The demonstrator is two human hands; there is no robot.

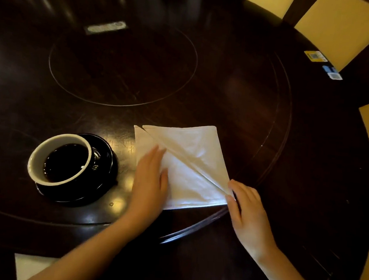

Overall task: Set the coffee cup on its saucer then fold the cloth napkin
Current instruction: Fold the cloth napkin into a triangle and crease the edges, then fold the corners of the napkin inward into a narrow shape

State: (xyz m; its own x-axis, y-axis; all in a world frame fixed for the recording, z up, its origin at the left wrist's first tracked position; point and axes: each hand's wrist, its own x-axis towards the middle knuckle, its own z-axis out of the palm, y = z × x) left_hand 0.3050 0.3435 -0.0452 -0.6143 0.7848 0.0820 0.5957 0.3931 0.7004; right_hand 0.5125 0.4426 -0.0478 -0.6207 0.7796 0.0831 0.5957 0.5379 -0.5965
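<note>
While the coffee cup point(60, 159) stands on its black saucer point(103, 167), the white cloth napkin point(184, 166) lies flat just right of the saucer on the dark table point(248, 89), a diagonal fold ridge running across it. Left hand point(150, 181) is released, palm down and fingers extended, pressing the napkin's edge nearest the saucer. Right hand point(246, 209) pinches the napkin's corner farthest from the saucer, thumb and fingertips closed on the ridge end.
</note>
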